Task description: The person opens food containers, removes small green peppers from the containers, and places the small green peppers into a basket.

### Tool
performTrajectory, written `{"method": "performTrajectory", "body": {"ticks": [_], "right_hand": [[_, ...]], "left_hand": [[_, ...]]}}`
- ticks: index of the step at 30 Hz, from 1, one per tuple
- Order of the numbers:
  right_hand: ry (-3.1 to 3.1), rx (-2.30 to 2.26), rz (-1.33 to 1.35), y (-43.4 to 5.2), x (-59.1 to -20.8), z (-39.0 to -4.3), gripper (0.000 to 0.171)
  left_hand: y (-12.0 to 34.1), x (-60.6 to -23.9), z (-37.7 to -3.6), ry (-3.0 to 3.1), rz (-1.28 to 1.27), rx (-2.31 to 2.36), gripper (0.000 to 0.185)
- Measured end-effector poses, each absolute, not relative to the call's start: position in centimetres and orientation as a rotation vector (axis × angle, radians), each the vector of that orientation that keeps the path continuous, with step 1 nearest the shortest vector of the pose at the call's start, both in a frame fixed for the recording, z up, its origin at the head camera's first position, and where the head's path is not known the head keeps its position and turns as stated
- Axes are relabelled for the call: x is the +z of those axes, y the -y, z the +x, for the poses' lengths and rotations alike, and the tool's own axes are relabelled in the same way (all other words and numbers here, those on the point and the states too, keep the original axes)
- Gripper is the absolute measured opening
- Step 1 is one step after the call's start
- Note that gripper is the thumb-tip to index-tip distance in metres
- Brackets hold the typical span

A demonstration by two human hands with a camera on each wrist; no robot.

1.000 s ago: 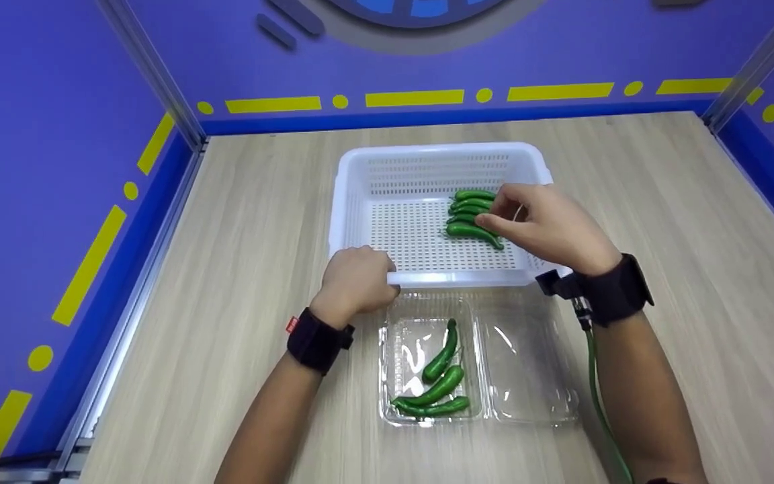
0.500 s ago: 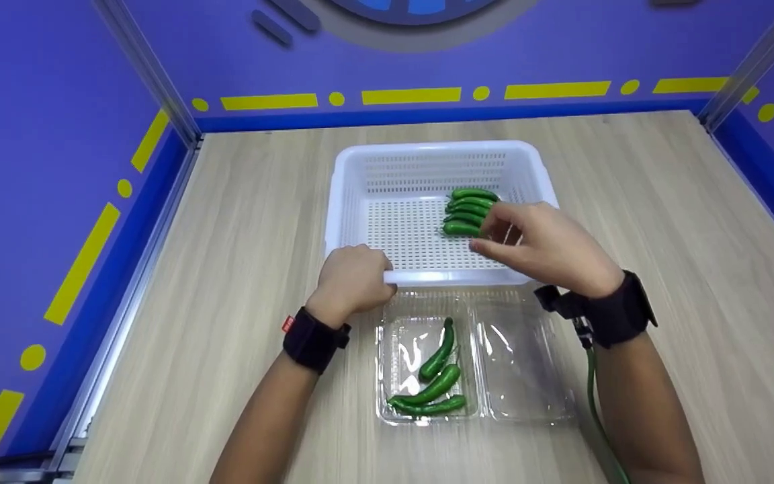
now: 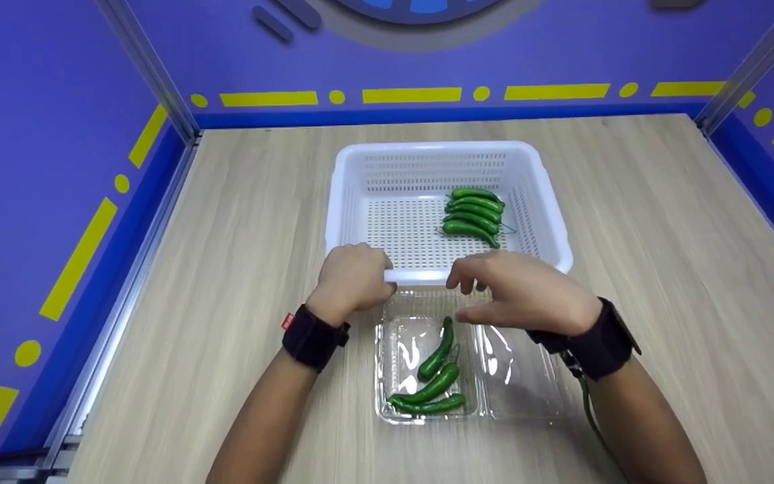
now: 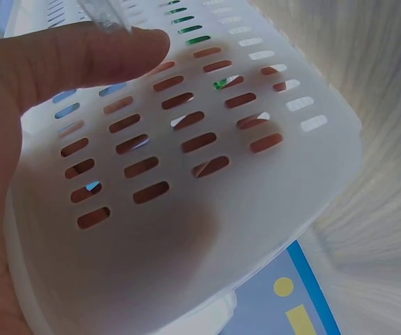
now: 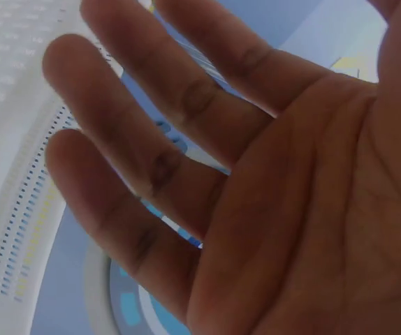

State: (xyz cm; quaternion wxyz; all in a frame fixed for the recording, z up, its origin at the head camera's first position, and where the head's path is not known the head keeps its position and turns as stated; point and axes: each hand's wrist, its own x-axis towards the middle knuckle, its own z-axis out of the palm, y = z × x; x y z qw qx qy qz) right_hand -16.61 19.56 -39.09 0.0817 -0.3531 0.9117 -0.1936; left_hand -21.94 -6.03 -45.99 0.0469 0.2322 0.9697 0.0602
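Observation:
My left hand [image 3: 357, 279] grips the near left rim of a white perforated plastic basket [image 3: 394, 225]. In the left wrist view its thumb [image 4: 96, 59] lies against the basket's outer wall. Several green chili peppers [image 3: 471, 218] lie side by side in the basket's right half. My right hand [image 3: 528, 292] hovers around the basket's near rim and the clear container, fingers apart, holding nothing; the right wrist view shows its bare palm [image 5: 277, 230]. Just in front of the basket sits an opened clear plastic container [image 3: 404, 336] with three green chili peppers [image 3: 441, 386] in its left half.
The container's clear lid [image 3: 525, 383] lies flat to the right, partly under my right hand. Wood-grain tabletop [image 3: 246, 235] surrounds everything. Blue-purple panels [image 3: 427, 67] stand at the back and both sides. A green cable [image 3: 588, 410] runs along my right forearm.
My right hand has left the peppers inside the basket and come toward me to the near rim, its fingers opening wider. The left hand keeps its grip on the basket.

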Motion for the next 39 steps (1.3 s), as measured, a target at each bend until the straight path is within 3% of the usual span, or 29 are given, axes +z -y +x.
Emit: {"method": "performTrajectory", "body": {"ticks": [22, 39], "right_hand": [[-2.647, -0.269, -1.234, -15.8, -43.1, -15.0, 0.042], [-2.626, -0.130, -1.182, -14.0, -45.4, -15.0, 0.029]], "left_hand": [[5.9, -46.3, -21.9, -2.994, 0.731, 0.193, 0.034], [6.0, -46.3, -22.0, -3.000, 0.721, 0.170, 0.036]]}}
